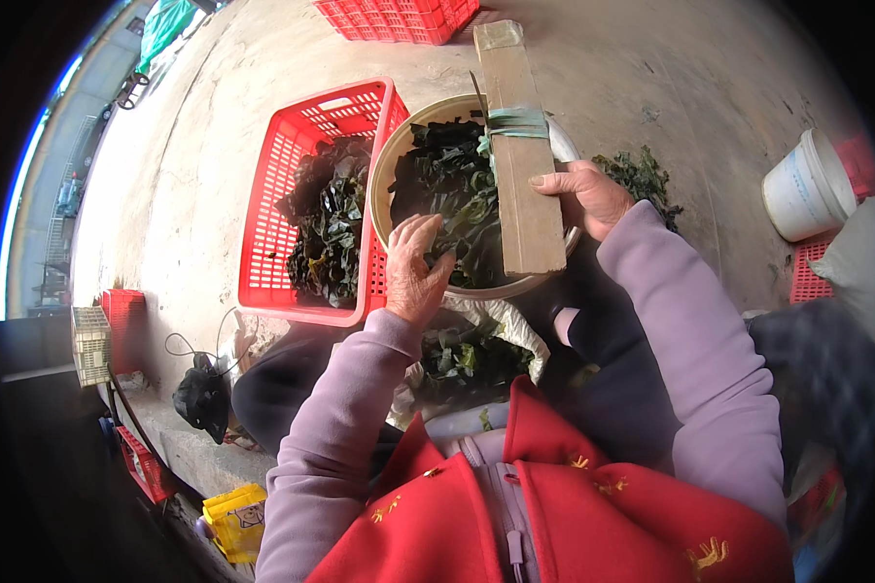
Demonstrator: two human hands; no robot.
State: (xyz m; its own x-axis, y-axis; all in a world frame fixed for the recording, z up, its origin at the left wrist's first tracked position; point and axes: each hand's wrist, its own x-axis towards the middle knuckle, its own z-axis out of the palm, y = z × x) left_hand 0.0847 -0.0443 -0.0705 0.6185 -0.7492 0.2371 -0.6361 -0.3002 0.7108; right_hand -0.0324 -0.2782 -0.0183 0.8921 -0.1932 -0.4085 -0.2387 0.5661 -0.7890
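Note:
A wooden board (530, 209) lies across a round pale tub (379, 185), with a green band (517, 122) tied round it. Beside the band, a thin dark strip like a blade (478, 92) sticks out. My right hand (593, 197) grips the board's right edge, thumb on top and fingers hidden beneath. Dark green, leafy seaweed (447, 180) fills the tub. Over the tub's near left rim is my left hand (418, 270), thumb apart from the fingers, with nothing visible in it; whether it touches the seaweed is unclear.
Left of the tub stands a red slatted crate (262, 243) with more seaweed. A white sack (530, 335) holding leaves sits between my legs. A seaweed pile (642, 180) lies on the floor to the right, with a white bucket (802, 189) beyond. Another red crate (399, 19) stands far ahead.

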